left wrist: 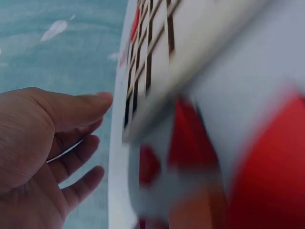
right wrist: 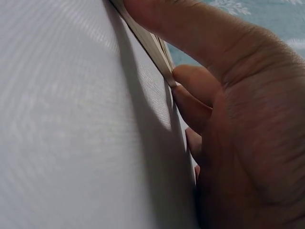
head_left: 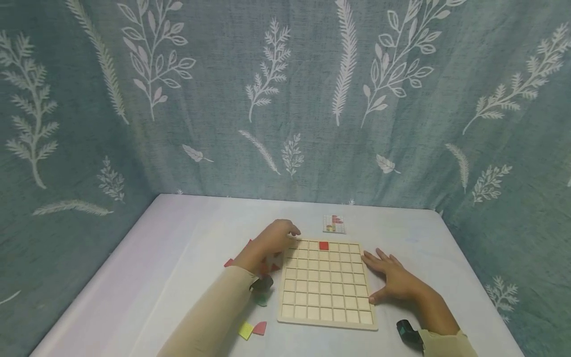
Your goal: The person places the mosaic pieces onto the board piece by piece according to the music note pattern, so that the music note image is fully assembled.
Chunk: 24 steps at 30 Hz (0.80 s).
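Note:
A cream grid board [head_left: 325,300] lies on the white table, with one red square tile [head_left: 323,246] in a cell of its far row. My left hand [head_left: 275,237] hovers at the board's far left corner. In the left wrist view, that hand's thumb and fingers [left wrist: 86,106] are loosely bent, and nothing shows between them. My right hand [head_left: 392,280] is spread along the right side of the board. From the right wrist view, its thumb and fingertips rest at the board's edge [right wrist: 152,50].
Loose red pieces [left wrist: 190,138] and an orange piece [left wrist: 193,210] lie left of the board, partly under my left arm. Nearer are a green piece [head_left: 260,300], a yellow piece [head_left: 245,330] and a rounded red piece [head_left: 259,328]. A patterned card [head_left: 334,224] lies beyond the board.

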{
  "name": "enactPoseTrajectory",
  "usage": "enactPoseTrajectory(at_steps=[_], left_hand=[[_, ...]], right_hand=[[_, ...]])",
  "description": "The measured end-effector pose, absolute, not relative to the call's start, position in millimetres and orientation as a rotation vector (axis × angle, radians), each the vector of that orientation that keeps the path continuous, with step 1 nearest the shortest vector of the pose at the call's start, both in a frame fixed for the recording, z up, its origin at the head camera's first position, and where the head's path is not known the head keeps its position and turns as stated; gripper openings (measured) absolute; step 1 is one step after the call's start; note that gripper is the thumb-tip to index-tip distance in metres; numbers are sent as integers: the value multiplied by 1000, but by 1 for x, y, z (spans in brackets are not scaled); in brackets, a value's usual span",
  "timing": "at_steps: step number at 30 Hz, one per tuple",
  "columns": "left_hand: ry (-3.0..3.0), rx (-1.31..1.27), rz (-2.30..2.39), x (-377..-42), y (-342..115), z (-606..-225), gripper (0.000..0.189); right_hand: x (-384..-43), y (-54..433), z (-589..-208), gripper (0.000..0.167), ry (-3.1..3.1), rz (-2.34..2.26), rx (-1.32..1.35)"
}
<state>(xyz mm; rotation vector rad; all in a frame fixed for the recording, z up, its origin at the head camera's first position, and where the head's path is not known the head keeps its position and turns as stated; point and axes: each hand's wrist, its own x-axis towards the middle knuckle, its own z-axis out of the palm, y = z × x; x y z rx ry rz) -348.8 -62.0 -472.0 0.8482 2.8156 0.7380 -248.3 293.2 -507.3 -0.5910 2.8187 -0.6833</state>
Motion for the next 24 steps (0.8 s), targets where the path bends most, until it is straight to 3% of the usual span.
enactPoseTrajectory(at_steps=[10,16,24], left_hand=[[2790,545,748,-331,-100,-470,28],[2767,874,560,-326,-99,-480,58],[2771,963,485,-319,-98,-488,62]], right_hand=[[-248,299,-508,120,2853,-720,-575],[-249,299,-509,116,2862,-710,-593],[-249,296,-514,116,2851,-688,-607]])
